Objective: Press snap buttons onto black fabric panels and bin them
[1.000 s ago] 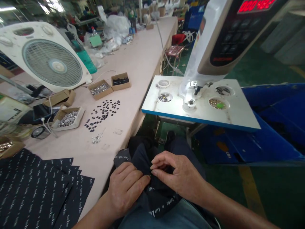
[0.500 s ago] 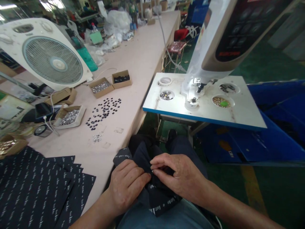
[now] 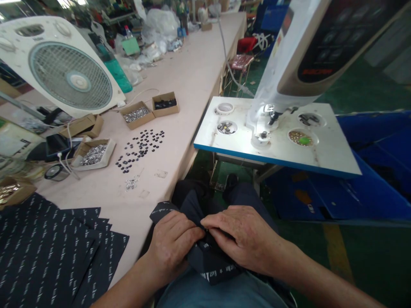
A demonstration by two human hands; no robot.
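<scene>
Dark printed fabric [image 3: 213, 267] with white lettering lies bunched over my lap. My left hand [image 3: 173, 244] is closed on its left part, thumb pressed along a fold. From the right, my right hand [image 3: 245, 235] pinches at the same fold, thumb and forefinger almost meeting my left thumb. A tiny shiny metal piece shows at those fingertips, mostly hidden. To the left, more of the same printed fabric [image 3: 48, 252] is stacked in flat pieces on the table.
Black round buttons [image 3: 141, 147] and small silver pieces [image 3: 131, 184] lie loose on the table [image 3: 192, 64]. Several cardboard boxes of metal parts [image 3: 137, 114] and a white fan [image 3: 77, 81] stand beyond. At right is a pressing machine [image 3: 272, 98] on a white board [image 3: 224, 147].
My right fingertips have come down onto the fabric and closer to my left thumb. The shiny piece between them is now more covered. The view has shifted slightly.
</scene>
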